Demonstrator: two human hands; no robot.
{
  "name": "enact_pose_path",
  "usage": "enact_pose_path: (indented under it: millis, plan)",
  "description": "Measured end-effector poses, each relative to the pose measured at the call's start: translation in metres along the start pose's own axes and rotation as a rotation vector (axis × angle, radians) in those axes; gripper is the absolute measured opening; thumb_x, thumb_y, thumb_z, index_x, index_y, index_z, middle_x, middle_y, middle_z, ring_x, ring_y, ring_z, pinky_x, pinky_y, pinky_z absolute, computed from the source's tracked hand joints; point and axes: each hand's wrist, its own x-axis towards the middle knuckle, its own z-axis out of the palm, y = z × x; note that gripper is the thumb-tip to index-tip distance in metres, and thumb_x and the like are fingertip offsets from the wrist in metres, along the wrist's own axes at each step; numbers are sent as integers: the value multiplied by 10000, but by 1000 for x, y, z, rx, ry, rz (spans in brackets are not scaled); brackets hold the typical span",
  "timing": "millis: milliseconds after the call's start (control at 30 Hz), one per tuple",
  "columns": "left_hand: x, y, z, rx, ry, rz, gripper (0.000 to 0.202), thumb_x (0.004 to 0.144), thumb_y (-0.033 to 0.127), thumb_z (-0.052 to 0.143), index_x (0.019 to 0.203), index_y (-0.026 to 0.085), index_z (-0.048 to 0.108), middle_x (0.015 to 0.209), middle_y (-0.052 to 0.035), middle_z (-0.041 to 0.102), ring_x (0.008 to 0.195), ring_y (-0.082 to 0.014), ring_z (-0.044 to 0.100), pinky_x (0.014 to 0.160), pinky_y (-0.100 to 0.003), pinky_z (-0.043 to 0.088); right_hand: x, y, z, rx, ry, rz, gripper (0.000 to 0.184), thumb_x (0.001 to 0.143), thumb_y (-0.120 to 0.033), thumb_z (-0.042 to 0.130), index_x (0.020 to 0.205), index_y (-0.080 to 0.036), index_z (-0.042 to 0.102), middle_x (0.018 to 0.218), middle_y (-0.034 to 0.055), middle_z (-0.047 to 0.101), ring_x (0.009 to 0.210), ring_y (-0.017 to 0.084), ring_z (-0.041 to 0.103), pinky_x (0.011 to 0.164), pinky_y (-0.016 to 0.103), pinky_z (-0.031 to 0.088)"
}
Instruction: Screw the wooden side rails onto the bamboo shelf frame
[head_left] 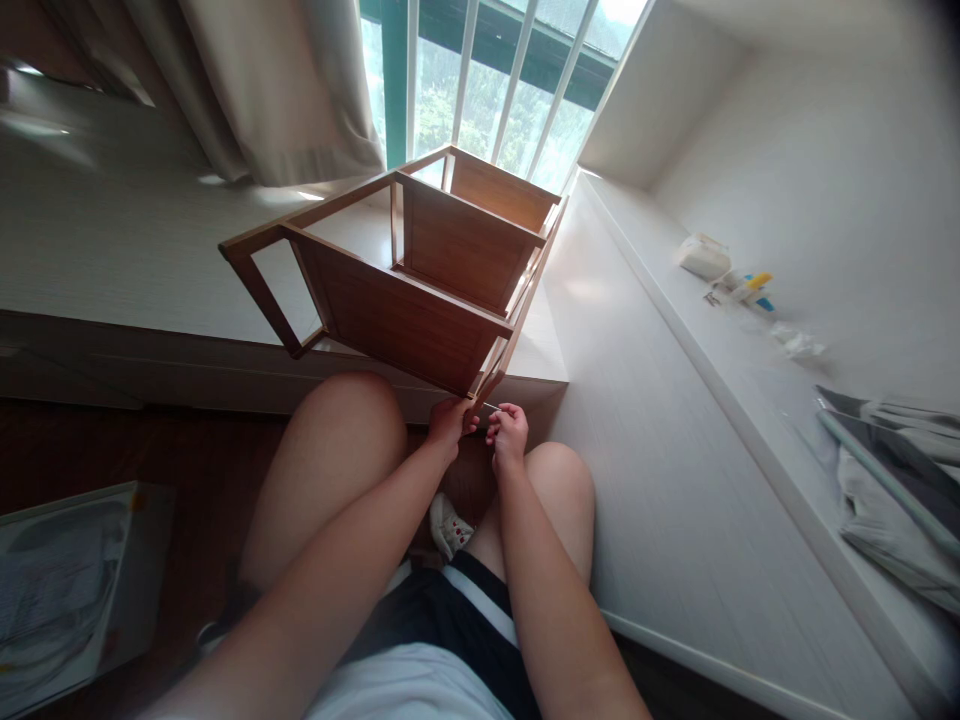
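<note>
A brown wooden shelf rack with several panels lies on its side on a white ledge, its near end jutting over the edge. My left hand is closed around the near lower corner of its frame. Close beside it, my right hand pinches a thin metal rod, which looks like a hex key. The rod's tip meets the outer side of the wooden frame at that corner. Most of the rod is hidden in my fingers, and the fastening at its tip is too small to make out.
The white ledge runs beneath a barred window and a beige curtain. On the right, a raised white surface holds a small white box and folded clothes. A storage box stands at lower left.
</note>
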Motion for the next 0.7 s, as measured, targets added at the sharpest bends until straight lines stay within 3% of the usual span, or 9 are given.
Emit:
enact_pose_path:
  millis: [400,700]
  plan:
    - [0,-1,0,-4,1,6,150,931,264,655,932,114,657,807,1,660,606,-76,579,524,-190,472,-3,2,-1,-72,22,15,159,717,-308,631,784,-199,536,564,-67,573,364,58,406,289,163,282]
    - [3,-2,-1,8,9,-4,173,933,288,655,937,115,659,808,-1,658,614,-79,584,541,-200,489,-3,2,-2,-59,-23,40,258,769,-397,630,658,-193,517,535,-37,565,366,67,407,308,181,278]
